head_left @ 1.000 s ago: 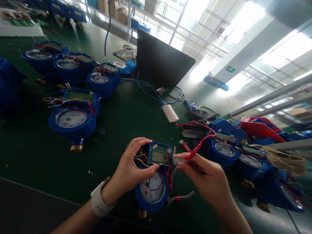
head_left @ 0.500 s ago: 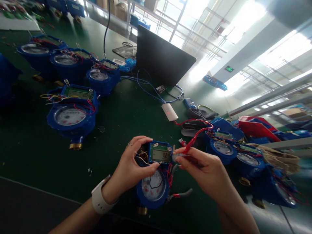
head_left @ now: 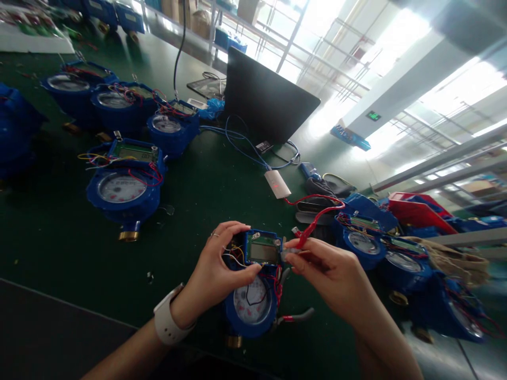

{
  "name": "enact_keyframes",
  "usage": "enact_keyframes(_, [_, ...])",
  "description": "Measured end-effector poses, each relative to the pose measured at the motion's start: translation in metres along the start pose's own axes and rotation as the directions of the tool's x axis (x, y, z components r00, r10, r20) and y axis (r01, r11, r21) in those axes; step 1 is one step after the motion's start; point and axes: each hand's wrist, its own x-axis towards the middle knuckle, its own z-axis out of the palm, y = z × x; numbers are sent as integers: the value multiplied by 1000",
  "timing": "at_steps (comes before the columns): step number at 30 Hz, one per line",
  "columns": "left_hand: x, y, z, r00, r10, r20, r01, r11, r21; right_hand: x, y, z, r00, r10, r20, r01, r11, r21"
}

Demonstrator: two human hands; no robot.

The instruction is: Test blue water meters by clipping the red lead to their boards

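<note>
Blue plastic encloses the meter (head_left: 250, 319) worked on in the head view, lying on the green tabletop (head_left: 198, 195) at six o'clock, brass fitting (head_left: 234, 342) toward the near edge. Left grip (head_left: 214, 272) grasps its display housing (head_left: 273, 236), thumb along the lower edge and a fingertip at the upper left corner; the housing sits at two to three o'clock from that grip, the round dial at four. Right grip (head_left: 332, 272) pinches a clear connector (head_left: 290, 254) on a red cable (head_left: 317, 218) at the housing's right side; the meter lies at nine o'clock from it, a grey-handled tool (head_left: 303, 315) at seven to eight, a white box (head_left: 277, 183) at eleven.
</note>
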Motion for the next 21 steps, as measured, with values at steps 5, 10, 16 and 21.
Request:
enact_keyframes(5, [0, 0, 2, 1000, 6, -26, -6, 1000, -1, -1, 0, 0, 1000, 3, 9, -3, 1000, -5])
enact_keyframes(10, [-1, -1, 1, 1000, -2, -12, 3, 1000, 10, 1, -4, 0, 1000, -13, -11, 13, 1000, -17])
enact_keyframes(16, [0, 0, 0, 1000, -14, -5, 14, 1000, 11, 1, -7, -1, 1000, -21, -8, 20, 999, -34])
enact_keyframes(21, [-1, -1, 1, 1000, 3, -23, -3, 1000, 5, 1, -6, -1, 1000, -28, -8, 28, 999, -32])
